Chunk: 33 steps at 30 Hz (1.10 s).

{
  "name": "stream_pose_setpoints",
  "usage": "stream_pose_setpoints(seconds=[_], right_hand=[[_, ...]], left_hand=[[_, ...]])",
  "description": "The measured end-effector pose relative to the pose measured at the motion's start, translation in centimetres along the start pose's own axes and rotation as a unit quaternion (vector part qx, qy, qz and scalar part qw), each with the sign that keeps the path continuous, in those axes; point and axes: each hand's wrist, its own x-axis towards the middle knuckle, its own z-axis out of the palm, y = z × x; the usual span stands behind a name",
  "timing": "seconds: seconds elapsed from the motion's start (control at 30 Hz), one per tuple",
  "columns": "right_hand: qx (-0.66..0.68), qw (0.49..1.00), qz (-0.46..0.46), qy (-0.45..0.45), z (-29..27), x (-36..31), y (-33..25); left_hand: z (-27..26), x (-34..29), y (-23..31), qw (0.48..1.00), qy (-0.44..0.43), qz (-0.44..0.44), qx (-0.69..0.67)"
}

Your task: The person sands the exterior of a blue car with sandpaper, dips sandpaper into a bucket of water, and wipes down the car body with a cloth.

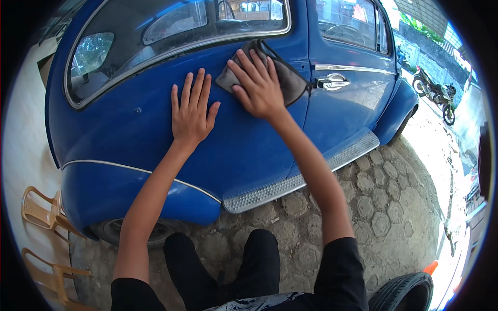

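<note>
A blue rounded car [249,140] fills the middle of the head view, its side toward me. My left hand [192,111] lies flat on the blue panel below the rear side window, fingers spread and holding nothing. To its right, my right hand [260,85] presses a grey cloth [294,85] against the panel beside the door seam. The cloth is folded, with a dark edge, and part of it is hidden under my palm and fingers. Its right corner reaches close to the chrome door handle [333,82].
A ridged metal running board [306,176] runs along the car's lower side above hexagonal paving [381,223]. Tan plastic chairs [44,210] stand at the left by a pale wall. A loose tyre [402,293] lies at the lower right; a motorcycle [436,93] is parked farther off.
</note>
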Motion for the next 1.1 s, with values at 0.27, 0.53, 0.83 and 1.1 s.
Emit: stream_pose_setpoints(seconds=[0.27,0.53,0.83,1.1], right_hand=[[-0.065,0.952,0.241,0.177,0.9,1.7,3.7],[-0.053,0.983,0.099,0.144,4.8,-9.8,-5.7],[-0.041,0.863,0.428,0.265,7.1,-14.2,-3.8],[-0.046,0.967,0.213,0.130,13.0,-24.6,-13.5]], left_hand=[[0.3,-0.1,0.0,1.000,0.002,-0.005,-0.017],[0.4,0.0,-0.2,0.994,0.055,0.002,-0.093],[-3.1,-4.2,-1.6,0.956,-0.005,0.178,-0.231],[1.7,-7.8,1.7,0.977,-0.056,0.168,-0.119]])
